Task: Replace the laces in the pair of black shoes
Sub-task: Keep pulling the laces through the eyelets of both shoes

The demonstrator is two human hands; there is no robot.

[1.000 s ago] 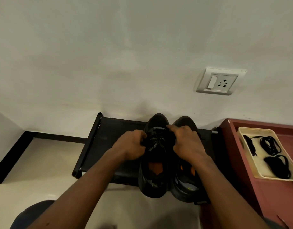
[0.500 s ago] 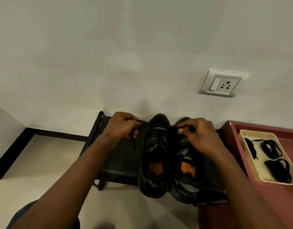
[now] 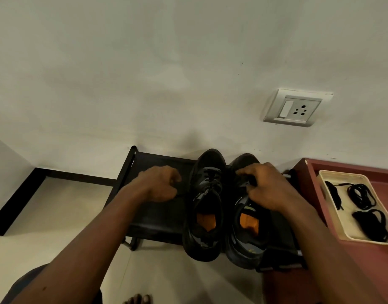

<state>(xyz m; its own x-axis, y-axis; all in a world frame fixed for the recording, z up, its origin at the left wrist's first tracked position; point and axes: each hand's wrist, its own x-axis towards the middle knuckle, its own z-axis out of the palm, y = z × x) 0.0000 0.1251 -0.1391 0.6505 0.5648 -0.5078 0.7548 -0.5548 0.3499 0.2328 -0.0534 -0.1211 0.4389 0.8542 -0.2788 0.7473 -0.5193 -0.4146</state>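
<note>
While a pair of black shoes stands side by side on a low black rack (image 3: 158, 216) against the far wall (image 3: 145, 73), toes pointed at the wall, both hands are held over the rack. The left hand (image 3: 160, 185) is placed just left of the left shoe (image 3: 201, 244), its fingers curled inward; whether a lace is pinched cannot be told against the dark rack. The right hand (image 3: 269, 189) is laid on the lacing of the right shoe (image 3: 243, 251), fingers bent down onto it; a grip on a lace cannot be made out there either. Half a second ago both hands were raised farther toward the wall, with a lace drawn taut between them across the shoes' toes; now they have been brought nearer and lower, and no stretched lace is seen. Orange insoles are visible inside both shoes. To the right, on a red-brown cabinet (image 3: 320, 281), a cream tray (image 3: 329, 174) is set, with coiled black spare laces (image 3: 361, 196) lying in it. A white socket (image 3: 296, 108) is mounted on the wall above the shoes.
</note>
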